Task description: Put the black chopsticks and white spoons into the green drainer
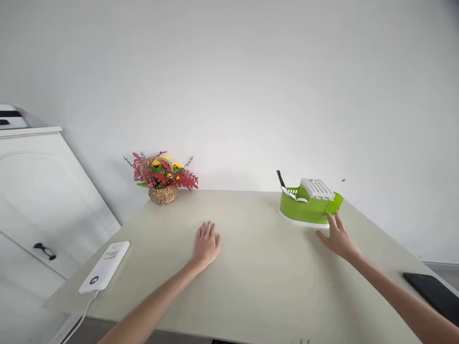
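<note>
My left hand (pixel 207 245) lies palm down on the pale table (pixel 247 286), its fingers stretched out and nothing in it. On the right, my right hand (pixel 339 237) reaches to the front right of a green and white kitchen rack (pixel 303 211), fingers apart. Its fingertips are at the rack's green end piece (pixel 334 204); whether they touch it I cannot tell. A white slotted part (pixel 317 188) sits on top of the rack. From its left side a black handle (pixel 280 178) sticks up, beside white pieces that look like utensils.
A wicker basket of artificial flowers (pixel 163 193) stands at the back left by the wall. A white power bank (pixel 105 266) with a cable lies at the left edge. A black phone (pixel 432 292) lies at the right edge, near my right forearm. A white cabinet (pixel 46 191) stands left.
</note>
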The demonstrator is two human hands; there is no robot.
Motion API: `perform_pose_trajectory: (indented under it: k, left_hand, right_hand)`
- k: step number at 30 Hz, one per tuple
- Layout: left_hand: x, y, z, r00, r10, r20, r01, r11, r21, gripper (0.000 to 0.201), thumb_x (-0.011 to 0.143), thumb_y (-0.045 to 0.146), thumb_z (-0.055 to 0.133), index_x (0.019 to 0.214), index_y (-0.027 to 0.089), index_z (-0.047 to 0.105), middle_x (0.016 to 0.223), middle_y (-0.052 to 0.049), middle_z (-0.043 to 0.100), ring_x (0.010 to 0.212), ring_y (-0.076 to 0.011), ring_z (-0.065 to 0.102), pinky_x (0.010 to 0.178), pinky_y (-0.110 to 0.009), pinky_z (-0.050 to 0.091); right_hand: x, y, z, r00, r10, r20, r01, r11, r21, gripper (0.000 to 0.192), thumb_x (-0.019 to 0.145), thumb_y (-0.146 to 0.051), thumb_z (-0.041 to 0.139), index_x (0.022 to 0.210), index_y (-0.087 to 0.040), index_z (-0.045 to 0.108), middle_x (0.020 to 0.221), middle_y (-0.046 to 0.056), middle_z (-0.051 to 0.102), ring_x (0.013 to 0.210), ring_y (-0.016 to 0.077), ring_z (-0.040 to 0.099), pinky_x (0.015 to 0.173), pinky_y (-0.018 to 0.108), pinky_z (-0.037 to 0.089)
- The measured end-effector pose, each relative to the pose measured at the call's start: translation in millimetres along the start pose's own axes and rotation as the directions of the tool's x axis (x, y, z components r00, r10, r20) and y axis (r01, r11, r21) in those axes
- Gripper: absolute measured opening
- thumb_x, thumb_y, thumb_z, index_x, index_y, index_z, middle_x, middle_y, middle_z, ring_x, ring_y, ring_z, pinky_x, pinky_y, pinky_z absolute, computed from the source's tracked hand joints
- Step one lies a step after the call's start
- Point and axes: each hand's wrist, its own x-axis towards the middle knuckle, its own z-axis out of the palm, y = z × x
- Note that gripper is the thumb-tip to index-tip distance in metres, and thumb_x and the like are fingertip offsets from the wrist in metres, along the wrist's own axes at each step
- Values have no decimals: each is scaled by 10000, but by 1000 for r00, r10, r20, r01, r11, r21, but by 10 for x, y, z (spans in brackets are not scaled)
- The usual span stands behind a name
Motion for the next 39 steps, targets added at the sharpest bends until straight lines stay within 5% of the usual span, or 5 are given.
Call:
perform_pose_trajectory:
  k: [14,19,23,29,39]
  left_hand:
    - [251,25,-433,976,4,219,80,925,-372,604,1061,552,284,1510,238,538,1600,-56,498,1487,-269,456,1187,-391,407]
    - [730,227,-983,987,-25,161,154,463,-873,689,1064,635,226,1622,239,306,1566,-105,537,1326,-215,628,1117,-331,475]
    - [1090,379,-1319,968,-14,249,245,251,-936,714,916,721,577,1381,179,563,1319,-161,720,1172,-294,715,1054,-425,528]
    - [1349,383,-1496,922,218,320,256,276,-926,625,852,782,611,896,168,720,1131,-146,795,1066,-302,754,1081,-458,502]
    - [1767,24,-2332,990,-46,136,126,-181,-975,406,1023,530,562,913,143,613,1017,-136,778,819,-215,754,903,-424,589]
  right_hand:
    - [-877,-1315,-69,981,-195,-10,195,981,-10,699,1005,-496,323,1647,-240,216,1707,197,177,1129,394,691,893,546,582]
    - [-1221,-1745,-100,951,-298,-79,301,953,27,646,1030,-421,345,1644,-269,212,1680,190,257,1174,375,671,892,532,590]
    - [-1413,-1967,-140,935,-334,-116,343,937,71,606,1035,-368,408,1619,-277,273,1673,171,272,1268,349,629,981,534,562]
    - [-1595,-1902,-170,903,-425,-63,426,865,267,676,1047,-361,403,1666,-319,132,1735,145,118,1436,336,500,1010,500,571]
    - [-1606,-1140,-26,956,-292,-23,287,919,270,685,1063,-452,370,1679,-252,147,1751,127,122,1567,314,282,1221,524,363]
